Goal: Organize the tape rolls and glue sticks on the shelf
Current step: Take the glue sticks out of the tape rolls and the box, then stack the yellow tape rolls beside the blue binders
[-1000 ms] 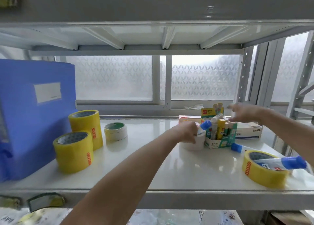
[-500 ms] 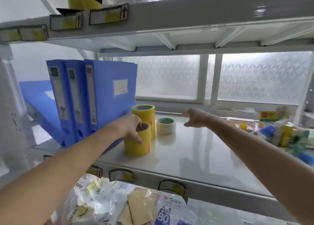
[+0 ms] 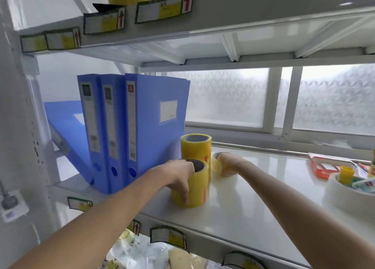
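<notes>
**Gripping two tape rolls, L end of shelf**

L hand (image 3: 178,175) sits over the front yellow glossy tape roll (image 3: 199,191), fingers curled down its near wall. The roll stands on its flat face on the white glossy shelf (image 3: 253,197), core axis vertical. A taller yellow tape cylinder (image 3: 195,149) stands just behind it, beside the upright blue plastic file boxes (image 3: 154,122).

R hand (image 3: 228,162) is curled round a small pale tape roll (image 3: 215,166), mostly hidden, just right of the tall cylinder.

Judgement: each roll lies directly under its fingers, so a lift goes straight up. Film looks slick; grip across dia.

A yellow-capped glue stick (image 3: 346,174) sits well to the right, approx. at a wide white tape roll (image 3: 334,189).
</notes>
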